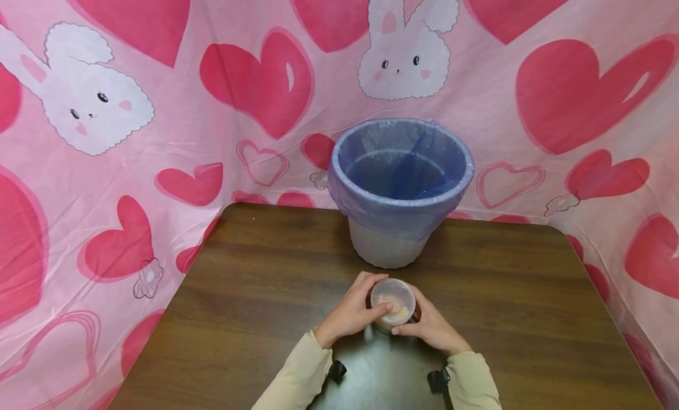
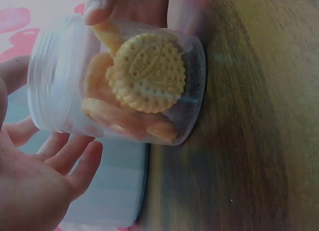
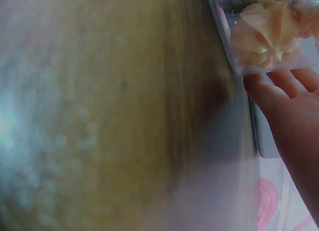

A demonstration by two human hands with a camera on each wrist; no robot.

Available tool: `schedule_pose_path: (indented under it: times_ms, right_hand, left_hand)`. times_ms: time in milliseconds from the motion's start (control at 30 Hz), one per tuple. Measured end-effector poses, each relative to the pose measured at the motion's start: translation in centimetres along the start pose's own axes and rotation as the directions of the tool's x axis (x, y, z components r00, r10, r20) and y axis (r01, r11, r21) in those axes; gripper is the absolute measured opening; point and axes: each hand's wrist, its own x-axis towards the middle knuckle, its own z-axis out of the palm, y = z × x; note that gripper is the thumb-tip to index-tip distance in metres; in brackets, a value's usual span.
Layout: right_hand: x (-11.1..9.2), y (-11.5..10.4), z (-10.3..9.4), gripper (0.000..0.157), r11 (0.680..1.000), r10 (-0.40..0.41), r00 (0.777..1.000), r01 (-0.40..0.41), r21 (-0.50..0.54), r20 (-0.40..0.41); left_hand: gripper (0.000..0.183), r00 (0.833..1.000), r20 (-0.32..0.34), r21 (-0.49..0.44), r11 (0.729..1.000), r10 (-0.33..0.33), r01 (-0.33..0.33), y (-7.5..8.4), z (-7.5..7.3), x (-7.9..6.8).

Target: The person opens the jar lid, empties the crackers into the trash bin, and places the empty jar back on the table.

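A clear plastic jar [image 1: 391, 287] stands on the table between the two hands, just in front of the bin. My left hand [image 1: 350, 311] holds it near its top, with the thumb lying over the round upper end. From the other side my right hand [image 1: 434, 326] grips the jar, thumb toward me. Inside, the left wrist view shows a round embossed biscuit [image 2: 149, 74] and several other golden biscuits. Ridges ring the jar's upper end [image 2: 50, 86]. In the right wrist view, a pale ridged biscuit [image 3: 269, 34] shows through the wall above the right hand's fingers.
A white bin [image 1: 389, 248] with a blue plastic liner [image 1: 403, 217] stands at the back of the brown wooden table [image 1: 254, 292]. Behind and beside it hangs a pink cloth [image 1: 339, 80] printed with hearts and rabbits.
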Motion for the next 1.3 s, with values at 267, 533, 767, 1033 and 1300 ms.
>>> schedule_pose_path:
  times_ms: [267, 533, 767, 1033, 1300]
  right_hand:
    - [-0.01, 0.01, 0.03, 0.092, 1.000, -0.016, 1.000, 0.016, -0.001, -0.004]
    - [-0.04, 0.01, 0.01, 0.090, 1.000, -0.026, 1.000, 0.026, 0.006, -0.001]
    - [-0.05, -0.06, 0.00, 0.090, 1.000, -0.015, 1.000, 0.015, 0.007, -0.006]
    - [-0.05, -0.04, 0.00, 0.089, 1.000, -0.011, 1.000, 0.011, 0.014, 0.001]
    - [-0.02, -0.07, -0.07, 0.089, 1.000, -0.012, 1.000, 0.012, 0.018, 0.007]
  left_hand:
    - [0.057, 1.000, -0.007, -0.061, 0.998, 0.002, -0.002, -0.25, 0.00, -0.17]
    - [0.056, 1.000, -0.006, -0.058, 0.998, -0.006, 0.006, -0.25, -0.12, -0.45]
    - [0.054, 1.000, -0.012, -0.068, 0.998, -0.016, 0.015, -0.37, -0.28, -0.66]
    - [0.053, 1.000, -0.017, -0.058, 0.998, -0.019, 0.018, -0.34, -0.41, -0.82]
    - [0.050, 0.999, -0.031, -0.021, 1.000, -0.005, 0.004, -0.21, -0.64, -0.81]
